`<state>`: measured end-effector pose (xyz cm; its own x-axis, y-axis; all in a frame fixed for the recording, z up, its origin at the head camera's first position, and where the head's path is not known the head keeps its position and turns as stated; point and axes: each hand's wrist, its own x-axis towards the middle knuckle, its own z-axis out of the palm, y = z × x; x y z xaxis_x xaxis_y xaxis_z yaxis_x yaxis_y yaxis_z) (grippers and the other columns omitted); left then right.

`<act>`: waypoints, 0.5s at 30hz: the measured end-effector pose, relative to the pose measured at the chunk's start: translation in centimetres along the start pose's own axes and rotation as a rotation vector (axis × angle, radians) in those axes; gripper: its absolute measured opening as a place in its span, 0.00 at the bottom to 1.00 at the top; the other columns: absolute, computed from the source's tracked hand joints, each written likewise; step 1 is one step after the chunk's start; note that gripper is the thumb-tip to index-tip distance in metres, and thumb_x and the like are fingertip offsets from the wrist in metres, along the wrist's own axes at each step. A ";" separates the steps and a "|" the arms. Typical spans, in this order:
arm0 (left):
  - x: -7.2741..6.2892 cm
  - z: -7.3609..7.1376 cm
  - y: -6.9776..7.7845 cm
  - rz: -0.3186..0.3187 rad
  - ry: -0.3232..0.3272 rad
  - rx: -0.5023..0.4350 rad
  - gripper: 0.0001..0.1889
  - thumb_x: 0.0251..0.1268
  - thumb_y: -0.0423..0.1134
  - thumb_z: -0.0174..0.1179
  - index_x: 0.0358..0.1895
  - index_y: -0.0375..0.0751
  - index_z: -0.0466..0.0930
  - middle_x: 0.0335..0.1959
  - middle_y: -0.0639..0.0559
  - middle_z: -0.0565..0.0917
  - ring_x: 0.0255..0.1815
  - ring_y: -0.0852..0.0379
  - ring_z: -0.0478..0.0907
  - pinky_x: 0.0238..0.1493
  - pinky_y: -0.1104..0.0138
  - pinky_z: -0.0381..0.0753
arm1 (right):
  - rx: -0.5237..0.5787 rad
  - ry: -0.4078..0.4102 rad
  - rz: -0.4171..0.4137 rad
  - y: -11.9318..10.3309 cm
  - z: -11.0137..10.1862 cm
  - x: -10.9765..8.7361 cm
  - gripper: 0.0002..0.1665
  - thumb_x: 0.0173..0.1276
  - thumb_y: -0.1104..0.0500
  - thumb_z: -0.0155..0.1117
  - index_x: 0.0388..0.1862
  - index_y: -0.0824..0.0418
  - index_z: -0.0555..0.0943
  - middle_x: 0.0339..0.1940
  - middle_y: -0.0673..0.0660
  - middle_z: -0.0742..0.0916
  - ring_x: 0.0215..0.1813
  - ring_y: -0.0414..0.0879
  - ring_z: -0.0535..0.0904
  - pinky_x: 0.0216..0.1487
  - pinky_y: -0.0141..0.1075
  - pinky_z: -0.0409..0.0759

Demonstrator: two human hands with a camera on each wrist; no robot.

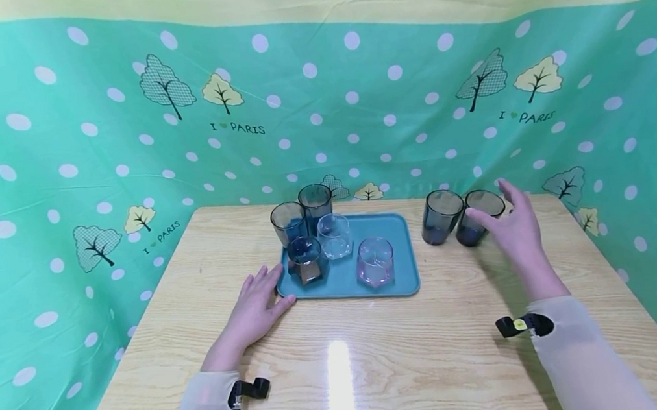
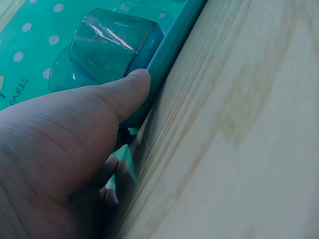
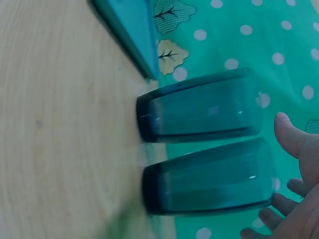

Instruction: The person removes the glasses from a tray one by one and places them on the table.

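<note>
A blue tray [image 1: 347, 288] holds several glasses: a pinkish clear tumbler [image 1: 375, 266], a clear tumbler [image 1: 335, 238], a short dark tumbler [image 1: 305, 262], and tall dark glasses [image 1: 289, 225] at its left rear. My left hand [image 1: 254, 309] rests at the tray's front-left corner; in the left wrist view its thumb [image 2: 130, 94] touches the tray edge. On the right, two tall grey glasses stand upright close together, a left one [image 1: 442, 218] and a right one [image 1: 480, 218]. My right hand [image 1: 515, 231] hovers beside the right glass, thumb and fingers spread apart near its rim.
The light wooden table [image 1: 424, 359] carries everything. Behind it and at both sides hangs a green dotted curtain [image 1: 350, 118] with printed trees, close to the table's back edge. A bright light reflection [image 1: 340, 386] lies on the wood in front.
</note>
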<state>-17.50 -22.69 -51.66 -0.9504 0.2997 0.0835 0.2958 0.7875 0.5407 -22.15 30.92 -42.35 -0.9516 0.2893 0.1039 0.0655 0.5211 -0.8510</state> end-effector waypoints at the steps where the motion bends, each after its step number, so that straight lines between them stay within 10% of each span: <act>1: 0.0 0.0 0.0 0.000 0.000 0.000 0.43 0.83 0.54 0.66 0.88 0.34 0.60 0.86 0.36 0.65 0.90 0.34 0.50 0.90 0.41 0.38 | 0.000 0.004 -0.005 -0.3 0.0 -0.1 0.70 0.68 0.30 0.79 0.95 0.46 0.48 0.93 0.57 0.56 0.91 0.62 0.48 0.88 0.66 0.49; 15: 0.0 0.0 -0.1 -0.019 -0.018 -0.017 0.43 0.83 0.55 0.65 0.88 0.36 0.59 0.87 0.38 0.64 0.91 0.37 0.48 0.90 0.43 0.35 | -0.027 0.019 -0.175 -7.0 1.5 -1.5 0.64 0.71 0.39 0.82 0.94 0.47 0.54 0.91 0.53 0.63 0.90 0.56 0.54 0.88 0.61 0.56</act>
<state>-17.55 -22.71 -51.72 -0.9540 0.2942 0.0582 0.2757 0.7841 0.5560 -21.60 25.68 -37.34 -0.9433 0.2073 0.2592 -0.0923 0.5863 -0.8048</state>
